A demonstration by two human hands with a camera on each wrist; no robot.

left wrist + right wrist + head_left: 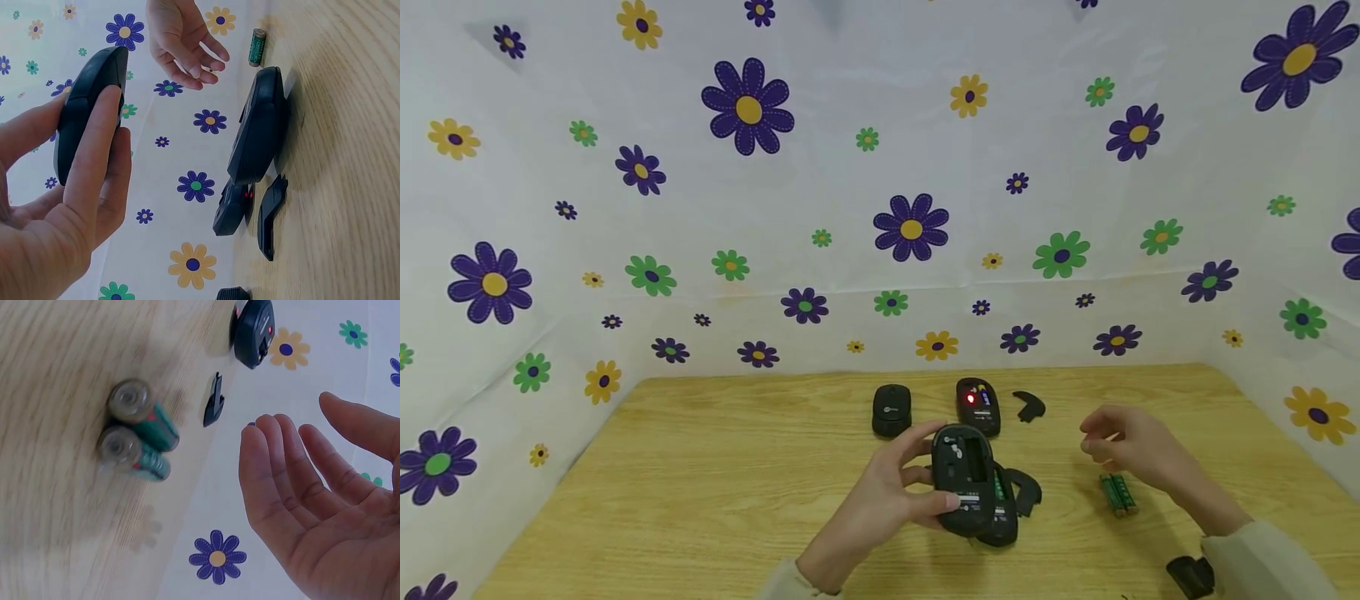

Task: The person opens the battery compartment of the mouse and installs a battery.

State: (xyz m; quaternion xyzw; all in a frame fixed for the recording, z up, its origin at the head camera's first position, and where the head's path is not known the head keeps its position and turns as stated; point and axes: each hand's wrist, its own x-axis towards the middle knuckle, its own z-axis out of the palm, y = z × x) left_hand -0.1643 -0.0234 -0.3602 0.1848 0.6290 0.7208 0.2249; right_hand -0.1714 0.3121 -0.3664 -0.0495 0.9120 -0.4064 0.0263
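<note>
My left hand (887, 492) grips a black computer mouse (958, 483) above the table, its underside facing me. A dark battery slot lies uncovered in that underside. The left wrist view shows the held mouse (87, 115) edge-on between thumb and fingers. Over on the right, my right hand (1138, 446) hovers with loosely bent fingers and holds nothing. Two green batteries (1118, 495) lie side by side on the table just below it. Partly hidden behind the held mouse is a second upturned mouse (1003, 521), with green showing in its slot.
Farther back sit a right-side-up mouse (891, 410) and an upturned mouse (978, 421) with a red light lit. Curved black covers lie nearby: one at the back (1030, 406), one nearer (1026, 493). Another black piece (1191, 577) is by the right sleeve. Flowered cloth (820, 333) surrounds the table.
</note>
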